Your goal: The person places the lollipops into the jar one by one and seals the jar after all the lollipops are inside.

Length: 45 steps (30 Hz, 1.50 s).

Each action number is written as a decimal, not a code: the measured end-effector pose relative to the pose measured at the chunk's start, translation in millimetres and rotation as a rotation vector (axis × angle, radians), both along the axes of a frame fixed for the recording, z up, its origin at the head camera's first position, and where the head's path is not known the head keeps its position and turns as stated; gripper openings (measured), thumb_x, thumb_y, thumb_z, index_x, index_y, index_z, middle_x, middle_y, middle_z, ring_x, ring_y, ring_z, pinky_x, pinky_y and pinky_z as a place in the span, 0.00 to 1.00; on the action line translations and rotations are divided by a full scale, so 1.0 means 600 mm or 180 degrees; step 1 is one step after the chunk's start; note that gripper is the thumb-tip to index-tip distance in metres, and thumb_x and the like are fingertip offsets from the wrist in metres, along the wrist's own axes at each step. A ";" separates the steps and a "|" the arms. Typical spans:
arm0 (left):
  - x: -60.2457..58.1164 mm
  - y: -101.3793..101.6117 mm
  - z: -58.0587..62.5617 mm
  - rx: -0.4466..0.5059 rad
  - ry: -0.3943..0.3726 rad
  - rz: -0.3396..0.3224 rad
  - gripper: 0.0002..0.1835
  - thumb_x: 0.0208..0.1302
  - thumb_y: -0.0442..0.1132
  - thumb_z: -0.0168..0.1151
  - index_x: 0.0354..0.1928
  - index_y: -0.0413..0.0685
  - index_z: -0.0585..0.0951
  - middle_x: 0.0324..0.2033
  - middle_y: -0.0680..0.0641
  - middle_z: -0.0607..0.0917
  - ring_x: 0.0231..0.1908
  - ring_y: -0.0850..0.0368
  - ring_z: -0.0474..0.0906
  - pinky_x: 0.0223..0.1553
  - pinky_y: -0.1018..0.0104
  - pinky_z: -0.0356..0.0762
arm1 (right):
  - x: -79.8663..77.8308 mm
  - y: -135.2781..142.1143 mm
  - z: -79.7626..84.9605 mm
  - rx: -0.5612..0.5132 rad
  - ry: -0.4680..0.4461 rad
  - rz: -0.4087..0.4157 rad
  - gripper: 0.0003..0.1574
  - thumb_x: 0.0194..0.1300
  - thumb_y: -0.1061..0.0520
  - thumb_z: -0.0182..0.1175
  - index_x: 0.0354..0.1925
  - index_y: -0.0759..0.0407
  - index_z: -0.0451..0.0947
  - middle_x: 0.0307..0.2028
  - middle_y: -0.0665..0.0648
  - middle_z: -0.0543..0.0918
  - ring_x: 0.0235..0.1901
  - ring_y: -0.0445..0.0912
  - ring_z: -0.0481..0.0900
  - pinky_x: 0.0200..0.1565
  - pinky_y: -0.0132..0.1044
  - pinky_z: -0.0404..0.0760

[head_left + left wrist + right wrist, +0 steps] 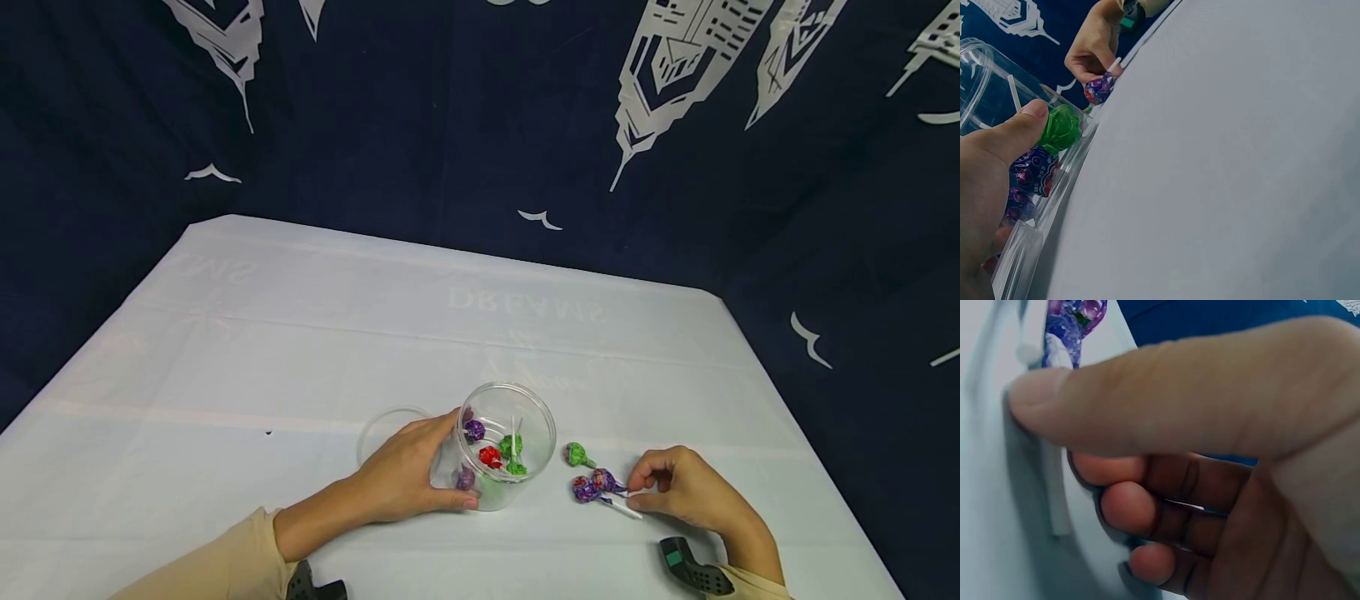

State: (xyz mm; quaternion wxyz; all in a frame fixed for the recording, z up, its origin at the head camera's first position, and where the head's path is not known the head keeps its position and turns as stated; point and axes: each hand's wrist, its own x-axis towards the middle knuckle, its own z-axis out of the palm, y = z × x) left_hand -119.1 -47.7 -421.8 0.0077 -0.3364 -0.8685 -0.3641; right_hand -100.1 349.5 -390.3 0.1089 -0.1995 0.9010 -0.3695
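- While the farther purple-wrapped lollipop (pixel 604 480) lies right of the clear jar (pixel 497 497), its stick offers the best hold.
- Right hand (pixel 693 492): thumb and finger closed, pinching that stick; ease clear of the nearer lollipop (pixel 584 490).
- Left hand (pixel 408 475): curled wide round the jar; steady pressure.

Right wrist view: lollipop (pixel 1079 322) cut off at top; thumb (pixel 1147 409) hides mid-stick (pixel 1056 497). Left wrist view: jar (pixel 1007 70) cropped, left edge.
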 end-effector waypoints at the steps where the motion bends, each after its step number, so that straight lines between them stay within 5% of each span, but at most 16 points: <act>1: 0.000 0.000 0.000 -0.0001 -0.0001 0.0000 0.58 0.48 0.66 0.73 0.74 0.40 0.61 0.66 0.43 0.74 0.65 0.48 0.69 0.67 0.49 0.63 | 0.000 0.000 0.000 0.0011 -0.0014 -0.0011 0.10 0.48 0.62 0.77 0.28 0.55 0.84 0.25 0.43 0.79 0.25 0.36 0.71 0.24 0.31 0.71; 26: 0.000 0.000 0.001 0.0012 0.0033 -0.0004 0.58 0.47 0.65 0.74 0.73 0.39 0.61 0.65 0.42 0.74 0.64 0.47 0.70 0.67 0.48 0.64 | 0.005 -0.008 0.009 0.0141 -0.0266 -0.0133 0.08 0.49 0.61 0.76 0.25 0.56 0.84 0.19 0.43 0.74 0.20 0.34 0.68 0.19 0.29 0.69; 45: 0.000 0.001 0.001 -0.0015 0.0055 -0.0003 0.58 0.47 0.64 0.74 0.73 0.38 0.62 0.65 0.42 0.74 0.64 0.47 0.70 0.67 0.50 0.64 | 0.004 -0.003 0.005 0.0060 -0.0009 -0.0085 0.04 0.57 0.63 0.72 0.28 0.57 0.85 0.27 0.44 0.83 0.28 0.35 0.76 0.29 0.30 0.80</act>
